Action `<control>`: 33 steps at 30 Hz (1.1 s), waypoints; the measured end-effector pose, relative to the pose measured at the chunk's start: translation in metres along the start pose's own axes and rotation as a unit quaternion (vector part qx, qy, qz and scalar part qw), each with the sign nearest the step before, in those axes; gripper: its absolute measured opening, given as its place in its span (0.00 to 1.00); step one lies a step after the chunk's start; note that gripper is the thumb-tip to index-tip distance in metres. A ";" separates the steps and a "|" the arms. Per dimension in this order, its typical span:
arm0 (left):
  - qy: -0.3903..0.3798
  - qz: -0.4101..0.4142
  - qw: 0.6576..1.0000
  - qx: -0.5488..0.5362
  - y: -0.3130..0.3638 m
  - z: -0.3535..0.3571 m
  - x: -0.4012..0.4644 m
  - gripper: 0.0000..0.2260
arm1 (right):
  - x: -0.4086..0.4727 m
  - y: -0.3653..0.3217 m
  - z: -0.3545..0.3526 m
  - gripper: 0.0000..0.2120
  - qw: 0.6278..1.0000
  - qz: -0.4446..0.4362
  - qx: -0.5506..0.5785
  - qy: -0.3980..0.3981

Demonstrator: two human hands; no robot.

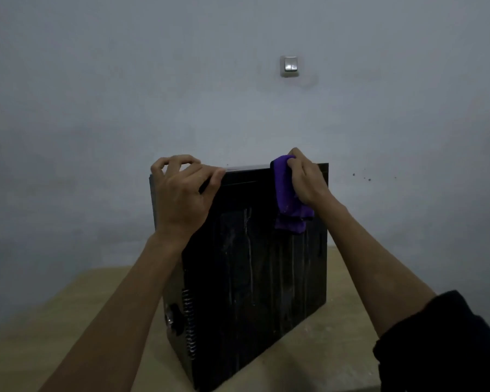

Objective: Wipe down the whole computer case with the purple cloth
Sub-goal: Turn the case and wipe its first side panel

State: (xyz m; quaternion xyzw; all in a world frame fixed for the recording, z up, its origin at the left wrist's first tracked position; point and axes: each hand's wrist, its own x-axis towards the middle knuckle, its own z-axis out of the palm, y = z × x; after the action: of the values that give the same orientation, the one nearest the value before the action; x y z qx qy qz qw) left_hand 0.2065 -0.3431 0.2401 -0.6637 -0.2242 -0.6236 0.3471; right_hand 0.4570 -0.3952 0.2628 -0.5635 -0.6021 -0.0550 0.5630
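Case: the computer case [255,250] stands upright on the table [68,312], streaked side facing me.
Left hand [178,199]: fingers [210,176] curled over the top edge at 10 o'clock, steadying it.
Right hand [309,179]: fingers bunched around the purple cloth [287,193] at 1 o'clock.
Advice: I should press flat and wipe downward in overlapping strokes.

Glossy streaked black computer case [255,250]; soft purple cloth [289,199]; matt wooden table [68,306]

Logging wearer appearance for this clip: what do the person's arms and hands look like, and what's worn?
Both hands, left hand and right hand, are bare: no gloves, rings or watch visible. The left forearm is uncovered; a black sleeve is pushed up the right arm.
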 end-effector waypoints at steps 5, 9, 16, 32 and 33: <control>-0.014 0.014 1.000 -0.003 -0.049 0.002 -0.010 0.14 | -0.012 -0.014 0.015 0.12 0.993 -0.084 -0.078 0.040; -0.032 -0.001 0.999 0.007 -0.077 0.004 -0.016 0.16 | -0.025 -0.026 0.028 0.10 0.983 -0.123 -0.109 0.086; -0.064 -0.049 0.997 0.006 -0.094 0.019 -0.019 0.21 | -0.030 -0.038 0.032 0.09 0.989 -0.094 -0.091 0.075; -0.113 -0.074 0.990 0.032 -0.102 0.033 -0.020 0.17 | -0.029 -0.051 0.038 0.09 0.990 -0.063 -0.121 0.038; -0.115 -0.080 0.990 0.030 -0.100 0.032 -0.020 0.17 | -0.029 -0.051 0.038 0.09 0.990 -0.060 -0.121 0.035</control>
State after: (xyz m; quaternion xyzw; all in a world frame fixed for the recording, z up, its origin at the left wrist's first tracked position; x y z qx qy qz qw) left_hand 0.1525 -0.2508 0.2392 -0.7001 -0.3339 -0.5617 0.2880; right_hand 0.3880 -0.4053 0.2569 -0.5880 -0.6037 -0.1810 0.5070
